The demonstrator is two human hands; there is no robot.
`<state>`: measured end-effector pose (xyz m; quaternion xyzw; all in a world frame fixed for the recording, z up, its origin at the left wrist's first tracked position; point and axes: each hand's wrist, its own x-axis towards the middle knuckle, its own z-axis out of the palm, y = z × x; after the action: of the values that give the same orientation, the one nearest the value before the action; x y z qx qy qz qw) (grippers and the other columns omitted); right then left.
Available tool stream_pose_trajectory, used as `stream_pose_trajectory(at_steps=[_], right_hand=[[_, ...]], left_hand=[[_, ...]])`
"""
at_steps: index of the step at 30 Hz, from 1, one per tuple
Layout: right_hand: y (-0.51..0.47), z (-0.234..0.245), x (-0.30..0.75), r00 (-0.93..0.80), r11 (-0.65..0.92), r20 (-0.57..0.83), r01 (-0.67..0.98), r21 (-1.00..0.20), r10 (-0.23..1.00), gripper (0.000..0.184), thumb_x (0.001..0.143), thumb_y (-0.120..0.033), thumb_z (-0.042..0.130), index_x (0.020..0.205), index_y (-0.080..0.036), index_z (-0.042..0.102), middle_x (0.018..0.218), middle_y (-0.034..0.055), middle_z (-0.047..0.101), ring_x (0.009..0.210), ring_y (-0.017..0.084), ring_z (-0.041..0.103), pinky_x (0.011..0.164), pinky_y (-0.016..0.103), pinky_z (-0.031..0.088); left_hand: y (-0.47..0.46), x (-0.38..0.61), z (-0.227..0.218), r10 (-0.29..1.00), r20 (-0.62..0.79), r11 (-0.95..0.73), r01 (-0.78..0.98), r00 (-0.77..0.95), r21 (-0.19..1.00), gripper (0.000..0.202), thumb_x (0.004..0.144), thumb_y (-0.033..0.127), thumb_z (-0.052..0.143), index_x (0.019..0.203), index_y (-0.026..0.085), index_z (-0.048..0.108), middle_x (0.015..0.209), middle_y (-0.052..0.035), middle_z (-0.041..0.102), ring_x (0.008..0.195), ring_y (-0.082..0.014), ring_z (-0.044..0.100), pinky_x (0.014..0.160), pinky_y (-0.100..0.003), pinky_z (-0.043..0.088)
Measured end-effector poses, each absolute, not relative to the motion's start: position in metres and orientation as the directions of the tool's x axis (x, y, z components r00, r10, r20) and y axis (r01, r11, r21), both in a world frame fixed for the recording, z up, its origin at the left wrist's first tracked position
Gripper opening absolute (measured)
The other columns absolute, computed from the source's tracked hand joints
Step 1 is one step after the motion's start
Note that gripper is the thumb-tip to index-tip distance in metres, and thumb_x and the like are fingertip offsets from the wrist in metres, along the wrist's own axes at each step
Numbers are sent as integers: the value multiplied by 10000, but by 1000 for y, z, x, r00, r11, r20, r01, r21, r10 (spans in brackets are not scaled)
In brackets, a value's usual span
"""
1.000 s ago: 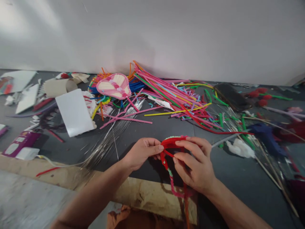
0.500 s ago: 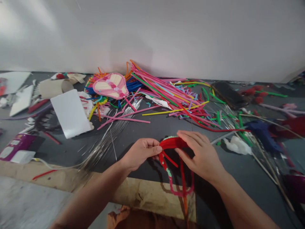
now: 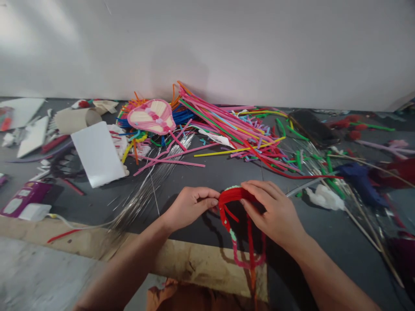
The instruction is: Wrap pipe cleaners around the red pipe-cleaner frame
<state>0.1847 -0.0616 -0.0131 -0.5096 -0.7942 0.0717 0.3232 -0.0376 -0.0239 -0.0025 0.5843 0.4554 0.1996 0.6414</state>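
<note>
Both my hands hold one red pipe-cleaner piece (image 3: 232,195) just above the dark table (image 3: 201,177). My left hand (image 3: 191,205) pinches its left end between thumb and fingers. My right hand (image 3: 275,214) lies curled over its right side, fingertips pressed on the red arch. A pale green strip runs along the top of the arch. From the piece a pink and red loop (image 3: 249,255) hangs down past the table's front edge.
A big heap of coloured pipe cleaners (image 3: 227,129) lies at the back, with a pink fan-shaped piece (image 3: 151,115) on it. Thin silver wires (image 3: 145,190), a white card (image 3: 97,153), a purple box (image 3: 22,196), wooden sticks (image 3: 356,216) and a black phone (image 3: 313,127) surround my hands.
My right hand has shifted from pinching a red strand below the arch to lying over the arch's right side. The hanging loop swung a little lower. My left hand kept its pinch.
</note>
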Motion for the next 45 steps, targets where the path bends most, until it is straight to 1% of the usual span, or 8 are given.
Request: stream_pose_trajectory(at_steps=[3,6,12,20,26,34,38,45], right_hand=[[-62,-13,184,-264,464,441,765,-446,858,282,834,-210,558,1113,-191,593,1009,98,656,911,230,599,786,408,523],[-62,-13,184,-261,465,444,763,-449,857,280,835,-206,558,1114,-196,587,1008,95,654,913,229,598,784,408,525],[-62,-12,184,-261,465,442,760,-454,858,272,831,-199,566,1102,-190,588,998,96,655,908,229,599,780,401,525],[-61,-12,184,-265,466,443,766,-443,856,273,832,-200,561,1104,-196,590,994,92,658,897,228,598,768,405,526],[-63,-14,182,-258,467,456,767,-439,852,270,823,-186,572,1092,-183,593,989,97,659,890,227,599,775,398,524],[-62,-12,182,-256,463,456,774,-432,853,243,825,-194,571,1064,-172,606,975,96,664,890,220,601,781,384,523],[-62,-14,182,-262,471,465,775,-421,846,248,816,-184,583,1061,-159,606,977,101,664,886,220,597,784,382,524],[-62,-16,182,-258,471,475,781,-410,842,252,814,-186,590,1064,-154,607,979,101,666,884,219,597,786,385,526]], left_hand=[[-25,-40,-4,834,-187,-58,419,520,906,203,847,287,538,935,232,712,819,-4,725,731,-136,657,693,-214,475],[-25,-42,-8,833,-38,-309,522,552,795,220,861,309,526,987,277,703,901,-1,729,809,-149,659,753,-222,458],[-23,-45,-10,778,79,-508,550,624,663,262,886,321,491,1061,250,673,946,-36,726,857,-167,660,794,-247,460],[-24,-47,-11,742,147,-577,512,654,637,263,891,256,478,1081,232,658,912,-51,722,821,-163,653,763,-256,461],[-25,-46,-14,705,192,-664,541,683,516,272,916,238,430,1082,203,643,897,-48,722,800,-147,659,749,-242,472],[-24,-43,-12,609,433,-788,446,665,424,179,890,199,495,1012,153,617,807,-24,716,701,-125,656,660,-222,500],[-23,-45,-14,579,438,-813,447,688,373,174,880,180,521,1032,152,601,839,-24,714,706,-115,650,658,-221,503],[-24,-48,-21,551,412,-831,431,726,352,207,893,156,493,1081,136,578,929,-48,704,842,-115,654,760,-220,513]])
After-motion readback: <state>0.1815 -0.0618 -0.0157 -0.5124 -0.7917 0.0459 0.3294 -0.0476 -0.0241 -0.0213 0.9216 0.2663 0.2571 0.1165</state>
